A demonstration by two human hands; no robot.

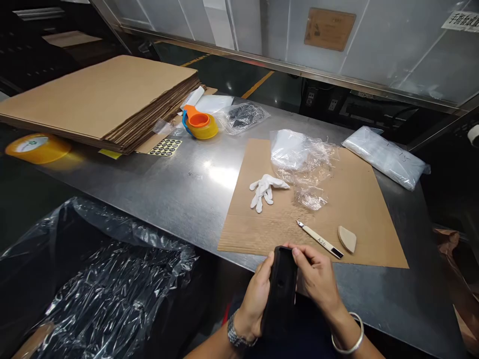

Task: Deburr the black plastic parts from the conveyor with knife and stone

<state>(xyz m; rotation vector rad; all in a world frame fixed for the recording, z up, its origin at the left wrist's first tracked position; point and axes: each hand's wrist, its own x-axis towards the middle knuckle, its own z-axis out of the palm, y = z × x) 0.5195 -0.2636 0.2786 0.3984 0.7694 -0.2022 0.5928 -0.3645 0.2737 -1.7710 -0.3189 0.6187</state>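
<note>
A long black case-like piece [281, 286] with a raised rim at its top end is held in front of me, over the table's near edge; its exact kind does not show. My left hand [258, 294] is wrapped along its left side. At the upper right rim, my right hand [318, 276] pinches it between thumb and fingers. Just beyond the hands lie a white-handled craft knife [318, 238] marked A26 and a beige wedge-shaped pad [347, 239], both on a flat cardboard sheet [258, 229]. Farther back on the sheet is a white glove [265, 191].
Clear plastic bags [299, 154] lie crumpled on the cardboard. A wrapped white pack [385, 155] is at right. Flattened cardboard [101, 94] is stacked at left, near a tape dispenser [200, 123], a tape roll [37, 148] and a sticker sheet [165, 147]. A black-lined bin [112, 289] stands lower left.
</note>
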